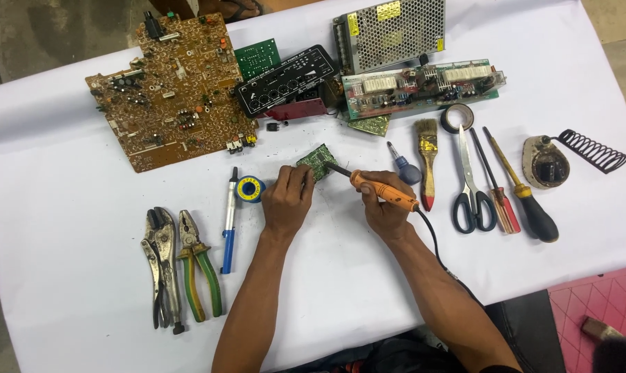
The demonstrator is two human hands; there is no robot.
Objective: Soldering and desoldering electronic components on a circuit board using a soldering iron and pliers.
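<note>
**Hot tip working beside bare fingers on a small board**

The small green circuit board (pixel 318 161) is lying near the middle of the white-covered worktop (pixel 64 297), tilted up on one edge. The left hand (pixel 287 200) is steadying it from the 7 o'clock side, its fingers (pixel 300 181) curled closed on the board's lower edge. The right hand (pixel 385 204) is gripping the orange soldering iron (pixel 382 191), fingers wrapped tight around the handle, and the dark tip is meeting the board's 3 o'clock edge.

The likeliest trouble is a burn: the tip is working just beside the left fingertips, and a slip of the lightly pinned board could bring metal onto skin. The board is resting on little more than an edge, so pressure from the iron could also tip or skate it.

The iron's black cord (pixel 434 242) is trailing off the worktop toward 5 o'clock; a snag there could jerk the tip. The solder spool (pixel 249 189) and blue-handled desoldering pump (pixel 229 221) are lying at 9 o'clock of the board, near the left wrist, where a sweep could knock them. The coiled iron stand (pixel 575 155) is sitting well apart at 3 o'clock, a long reach with a hot tool across the paintbrush (pixel 428 162) and scissors (pixel 470 183).
</note>
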